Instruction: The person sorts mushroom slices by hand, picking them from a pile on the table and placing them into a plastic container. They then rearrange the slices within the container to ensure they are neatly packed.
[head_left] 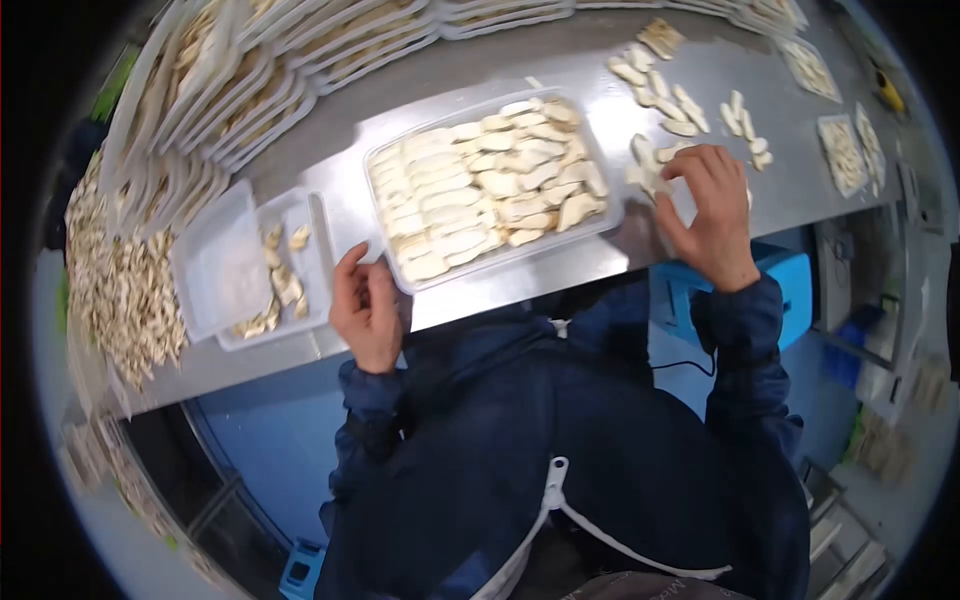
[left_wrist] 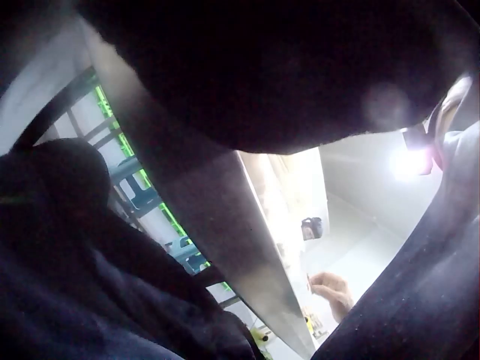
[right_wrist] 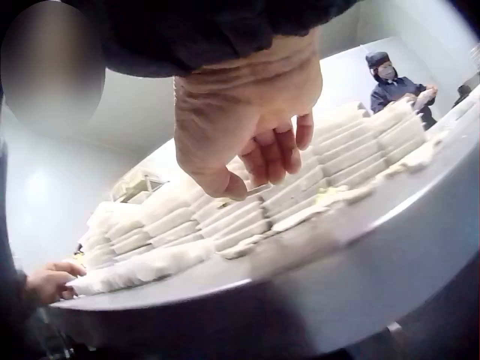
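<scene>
A shallow clear tray (head_left: pixel 510 257) of mushroom slices (head_left: pixel 445 200) lies on the steel table, the slices laid in close rows. At its front left corner is my left hand (head_left: pixel 368 315), fingers loosely bent, fingertips right by the rim; nothing shows in its grasp. My right hand (head_left: pixel 712 205) hovers over loose mushroom slices (head_left: pixel 648 182) right of the tray. The right wrist view has this right hand (right_wrist: pixel 247 124) with fingers and thumb bent downward, a gap between them and no slice visible there. Sleeve and clothing fill most of the left wrist view.
Stacked trays (head_left: pixel 370 55) of slices line the table's back and left. A heap of mushroom pieces (head_left: pixel 120 300) and two plastic containers (head_left: pixel 225 265) are at left. More loose slices (head_left: pixel 660 100) and small filled trays (head_left: pixel 842 155) lie right. Another person (right_wrist: pixel 397 90) stands across the table.
</scene>
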